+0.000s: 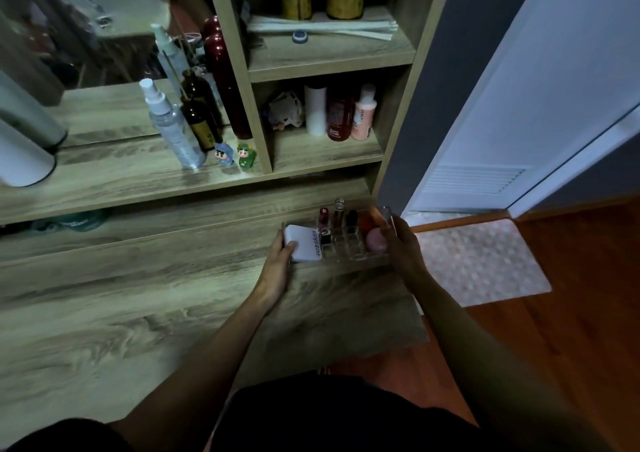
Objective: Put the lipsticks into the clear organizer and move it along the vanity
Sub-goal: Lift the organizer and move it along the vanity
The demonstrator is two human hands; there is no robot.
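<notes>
The clear organizer point(349, 247) sits on the wooden vanity point(156, 306) near its right end, just under the shelf unit. Upright in its compartments are several lipsticks: a dark red one point(323, 218), a clear-capped one point(339, 212) and a black one point(352, 219). A white compact point(303, 244) fills its left part and a pink sponge point(376, 238) its right. My left hand point(282, 259) grips the organizer's left end, thumb on the compact. My right hand point(401, 247) holds its right wall.
Spray bottles point(173, 129), a dark bottle point(199, 119) and two small figurines point(235, 154) stand on the raised ledge at the back. Shelf cubbies above hold bottles point(341, 112). The vanity's right edge drops to a wooden floor with a mat point(481, 261).
</notes>
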